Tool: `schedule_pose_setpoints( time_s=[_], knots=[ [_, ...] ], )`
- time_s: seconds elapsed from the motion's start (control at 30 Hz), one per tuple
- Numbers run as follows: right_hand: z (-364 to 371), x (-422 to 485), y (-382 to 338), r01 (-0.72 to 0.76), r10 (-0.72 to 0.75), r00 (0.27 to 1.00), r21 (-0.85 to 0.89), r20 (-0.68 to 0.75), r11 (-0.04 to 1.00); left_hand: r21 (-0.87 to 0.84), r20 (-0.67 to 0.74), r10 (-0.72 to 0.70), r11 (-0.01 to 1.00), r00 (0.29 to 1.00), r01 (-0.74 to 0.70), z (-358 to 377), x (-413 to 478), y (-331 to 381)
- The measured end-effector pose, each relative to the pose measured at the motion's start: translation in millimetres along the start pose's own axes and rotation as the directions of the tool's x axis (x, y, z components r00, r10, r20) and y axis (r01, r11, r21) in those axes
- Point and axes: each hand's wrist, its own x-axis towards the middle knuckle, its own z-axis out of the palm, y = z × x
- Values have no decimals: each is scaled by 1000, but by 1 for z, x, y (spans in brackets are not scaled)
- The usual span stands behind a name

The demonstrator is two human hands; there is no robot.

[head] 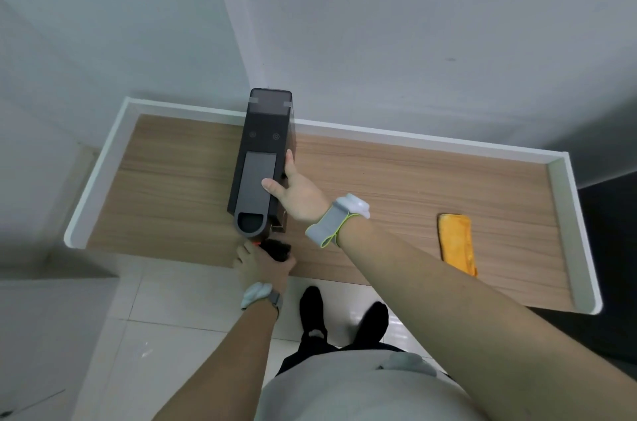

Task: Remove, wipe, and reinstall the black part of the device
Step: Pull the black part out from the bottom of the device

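Note:
A tall dark grey device (263,158) stands on the wooden table (396,179) near the back wall. My right hand (296,191) rests on its top right edge, thumb on the top panel and fingers down the right side. At the device's foot, by the table's front edge, my left hand (260,265) is closed around a small black part (280,248) with an orange bit beside it. Most of the part is hidden under my fingers. An orange cloth (456,243) lies folded on the table to the right.
The table has a raised white rim (100,172) on its left, back and right sides. Grey walls stand close behind it. My feet in black socks (312,310) are on the white tiled floor below the front edge.

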Motion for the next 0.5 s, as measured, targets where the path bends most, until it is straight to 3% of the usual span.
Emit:
schedule_pose_setpoints(
  time_s=[0.1,0.23,0.37,0.5],
  knots=[
    [-16,-6,7,15,-17,999,39,45,999,69,56,-13,998,998,10,-2,-18,7],
    [-47,-23,49,-96,93,995,155,22,983,-128,52,32,991,998,-25,12,-32,26],
    [-79,-39,124,-236,270,953,226,-135,945,-229,217,186,964,958,-135,9,-46,58],
    [-124,-73,201,-349,415,854,247,-315,904,-318,245,315,920,917,-231,12,-55,91]
  ],
)
